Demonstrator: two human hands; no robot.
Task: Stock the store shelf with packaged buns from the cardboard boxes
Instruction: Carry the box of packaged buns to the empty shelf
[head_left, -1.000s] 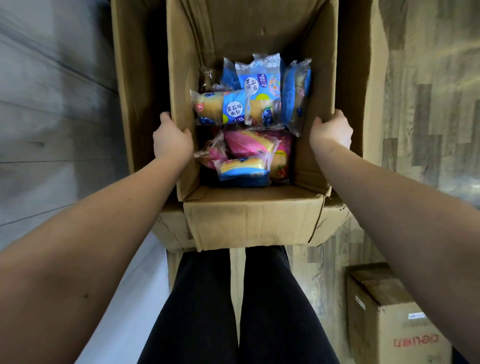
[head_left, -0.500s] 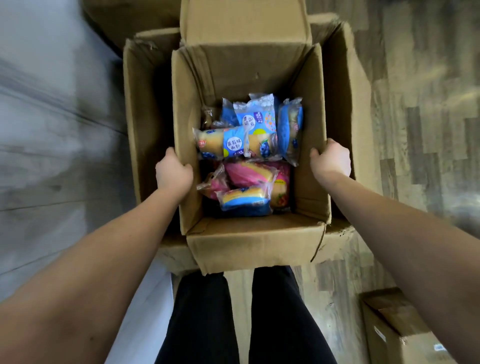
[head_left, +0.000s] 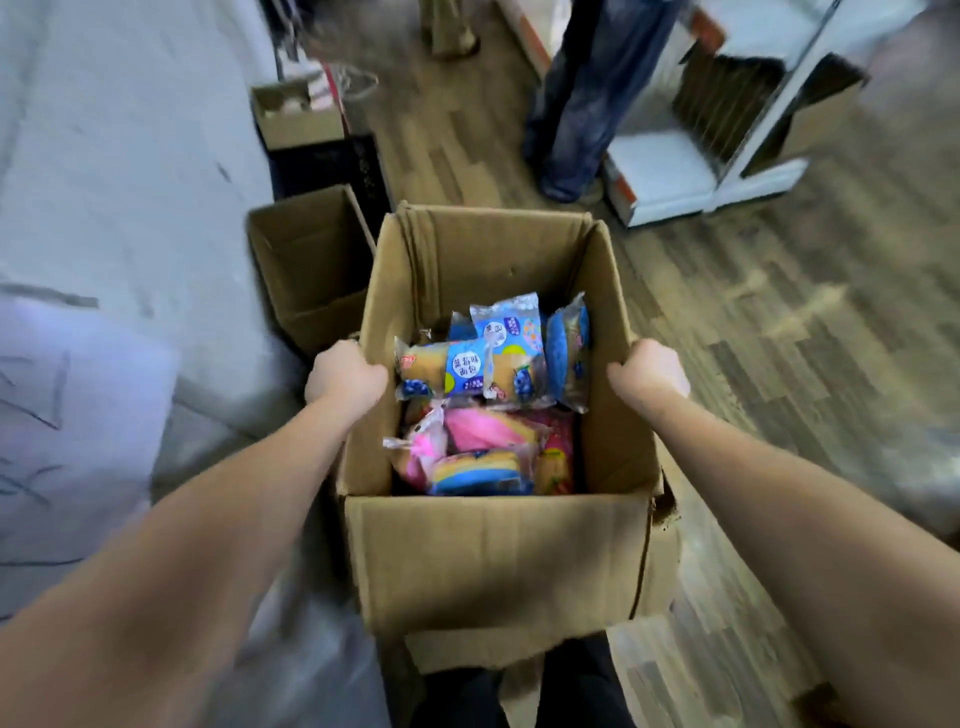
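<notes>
An open cardboard box (head_left: 493, 561) hangs in front of me, carried between both hands. My left hand (head_left: 345, 376) grips its left wall at the rim, and my right hand (head_left: 649, 374) grips the right wall. Inside lie several packaged buns: blue-wrapped buns (head_left: 467, 371) toward the far side, pink-wrapped buns (head_left: 483, 431) nearer me. My fingers are hidden behind the box walls.
An empty open box (head_left: 306, 270) stands on the wood floor to the left, with a smaller box (head_left: 296, 117) further back. A person's legs in jeans (head_left: 587, 98) stand ahead. A white shelf unit (head_left: 701, 156) sits at right. A grey surface (head_left: 114, 208) fills the left.
The view has lifted from looking straight down to looking ahead, revealing the aisle, the standing person and the shelf unit. Both hands keep their grip on the box, which no longer sits inside the larger box.
</notes>
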